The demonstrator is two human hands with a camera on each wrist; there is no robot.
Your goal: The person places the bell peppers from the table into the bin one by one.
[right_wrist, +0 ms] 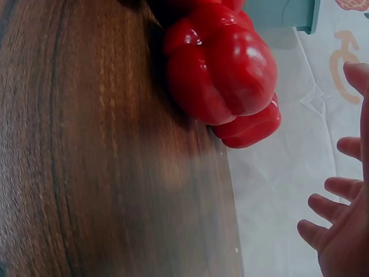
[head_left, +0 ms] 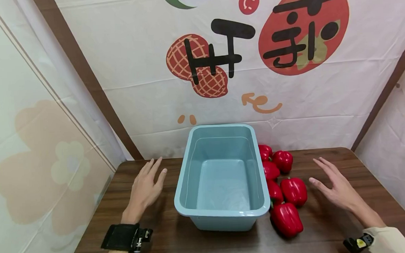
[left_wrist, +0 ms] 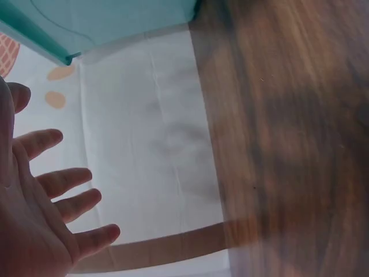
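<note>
Blue plastic bin (head_left: pixel 222 179) at centre of brown wooden worktop (head_left: pixel 181 242), long side running away from viewer, nothing inside. Left hand (head_left: pixel 145 188) hovering left of bin, near its wall but apart, fingers (left_wrist: pixel 63 179) straight and spread, holding nothing. Right hand (head_left: pixel 336 186) hovering right of bin, fingers (right_wrist: pixel 331 187) likewise released and splayed, grasping nothing. 6 red bell peppers (head_left: pixel 285 191) lying on worktop between bin and right hand, clustered tight against bin's right wall, several touching one another. Nearest pepper (head_left: pixel 285 218) just beside bin's front right corner; right hand near the pile, not touching. Black wrist strap (head_left: pixel 120 237) on left forearm. Printed white banner (head_left: pixel 220 64) with fruit drawings behind worktop.
</note>
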